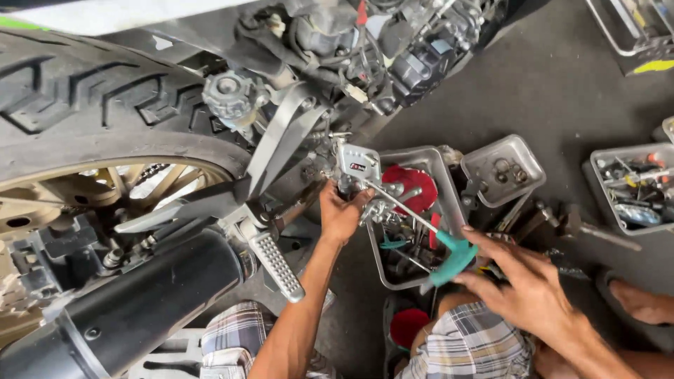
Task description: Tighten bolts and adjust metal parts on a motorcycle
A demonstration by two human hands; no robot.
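Observation:
My left hand grips a silver metal bracket part low on the motorcycle, beside the footpeg. My right hand holds the teal handle of a long T-handle wrench. The wrench's thin steel shaft runs up and left to the bracket. A ribbed metal footpeg hangs just left of my left forearm. The rear tyre with its gold wheel fills the upper left. A black exhaust pipe lies at the lower left.
Several metal trays sit on the concrete floor: one with tools and a red lid under the wrench, one with small rings, one at the right with mixed parts. My knees in plaid shorts are below. A bare foot shows at right.

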